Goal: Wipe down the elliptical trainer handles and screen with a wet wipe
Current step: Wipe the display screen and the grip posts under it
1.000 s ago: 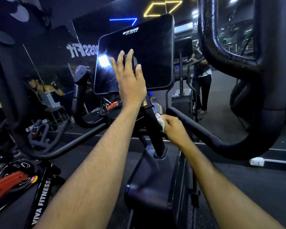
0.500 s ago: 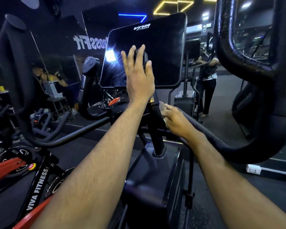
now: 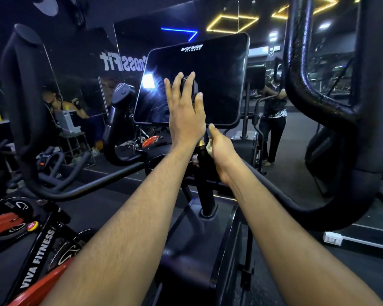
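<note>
The gym is dim, lit by yellow ceiling light strips (image 3: 232, 23), a blue strip (image 3: 181, 32) and white ceiling lamps. A bright white glare patch sits on the dark screen (image 3: 219, 80). Wide-angle distortion bends the handles near the edges; distant figures look soft.

You have two hands up: left (image 3: 187, 120) and right (image 3: 221, 149). You face one screen (image 3: 219, 80), one wipe (image 3: 209, 148), two big handles (image 3: 20, 96) (image 3: 332, 107).
</note>
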